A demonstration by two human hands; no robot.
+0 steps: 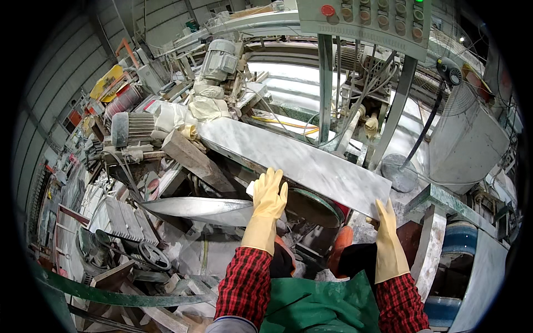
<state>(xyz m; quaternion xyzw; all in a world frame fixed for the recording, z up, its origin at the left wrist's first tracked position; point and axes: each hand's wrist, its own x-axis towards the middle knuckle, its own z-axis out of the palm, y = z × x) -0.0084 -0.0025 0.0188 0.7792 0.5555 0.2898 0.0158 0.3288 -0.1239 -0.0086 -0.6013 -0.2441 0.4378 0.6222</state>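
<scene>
A long white stone slab with grey veining (300,158) lies slantwise ahead of me, its right end nearest. My left hand (266,205), in a pale yellow rubber glove, is at the slab's near long edge with fingers stretched out and apart; whether the fingertips press on the stone I cannot tell. My right hand (387,238), gloved the same way, is at the slab's near right corner. Its fingers lie along the end face and the thumb is at the front edge. Below the slab is a dark round opening with a green rim (319,208).
A grey control panel with buttons (366,16) hangs overhead on metal posts. Electric motors (219,60) and a wooden beam (197,161) are at the slab's left end. A fan (449,72) on a round base stands right. Blue rollers (458,238) sit lower right.
</scene>
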